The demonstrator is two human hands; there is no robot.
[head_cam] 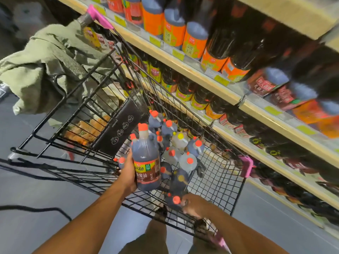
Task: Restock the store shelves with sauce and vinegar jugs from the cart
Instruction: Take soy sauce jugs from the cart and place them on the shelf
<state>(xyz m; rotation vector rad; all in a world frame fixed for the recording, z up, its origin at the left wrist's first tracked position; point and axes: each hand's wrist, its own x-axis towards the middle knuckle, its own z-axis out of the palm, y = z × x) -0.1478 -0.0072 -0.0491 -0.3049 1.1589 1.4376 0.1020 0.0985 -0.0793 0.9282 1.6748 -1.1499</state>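
A black wire cart (pixel 218 182) stands in front of me with several dark sauce jugs and pale vinegar jugs (pixel 187 160) inside, most with orange caps. My left hand (pixel 128 173) grips a dark soy sauce jug (pixel 146 162) by its side and holds it upright above the cart. My right hand (pixel 194 204) reaches into the near end of the cart and grips the handle of another dark jug (pixel 173 200) with an orange cap. The store shelves (pixel 211 81) to the right carry rows of dark jugs with orange and yellow labels.
A green cloth (pixel 45 70) hangs over the cart's far end by the pink handle (pixel 99 15). The folded black child seat flap (pixel 119 127) leans inside the cart. The grey floor (pixel 55 198) lies to the left, with a dark cable across it.
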